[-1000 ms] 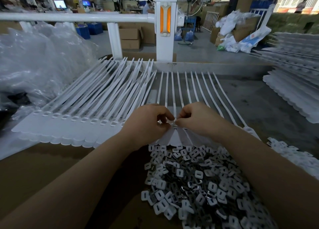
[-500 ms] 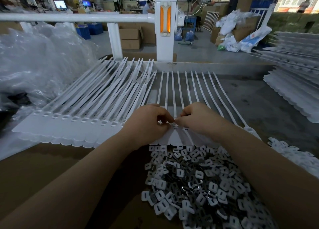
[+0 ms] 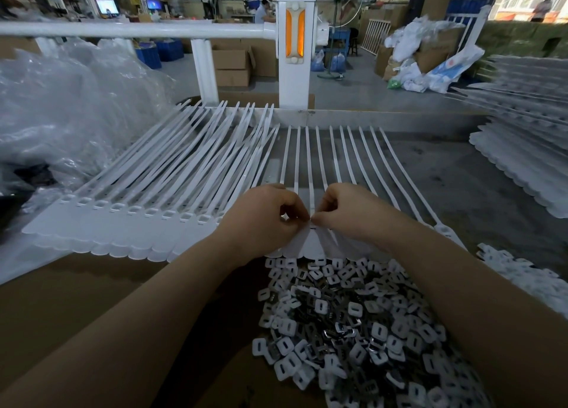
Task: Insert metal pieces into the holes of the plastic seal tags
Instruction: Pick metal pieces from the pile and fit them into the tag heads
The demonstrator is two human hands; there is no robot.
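Observation:
A joined strip of white plastic seal tags lies in front of me, tails pointing away. My left hand and my right hand meet at the head of one tag in its middle, fingertips pinched together there. Whatever small piece sits between the fingertips is hidden. Below my hands a heap of metal pieces mixed with white plastic caps lies on brown cardboard. More tag strips lie overlapped to the left.
Crumpled clear plastic bags are piled at the left. Stacks of tag strips sit at the right, with loose white caps below them. A white railing and post stand behind the table's far edge.
Both hands stay at the same tag head; the fingertips shifted only slightly.

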